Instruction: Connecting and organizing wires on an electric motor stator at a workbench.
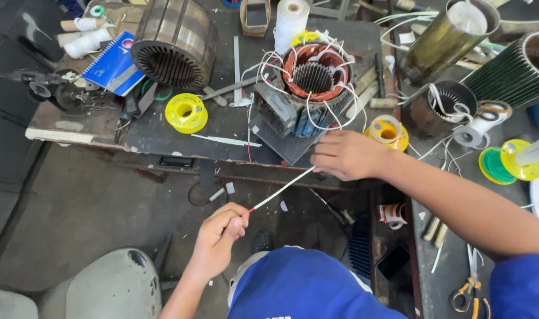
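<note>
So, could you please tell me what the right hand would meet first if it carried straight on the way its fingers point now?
The right hand points left along the bench edge. It would probably first meet the dark flat plate under the wound stator, right at its fingertips, though depth is unclear.

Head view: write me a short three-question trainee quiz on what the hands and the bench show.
1. True or false: the left hand pinches one end of the thin white sleeved wire.
2. Which hand rests at the edge of the workbench, near the motor stator with copper windings?
3. Multiple choice: the yellow tape spool lies
A. in front of the large empty stator core
B. on the blue notebook
C. in the right hand

Key
1. True
2. The right hand
3. A
</note>
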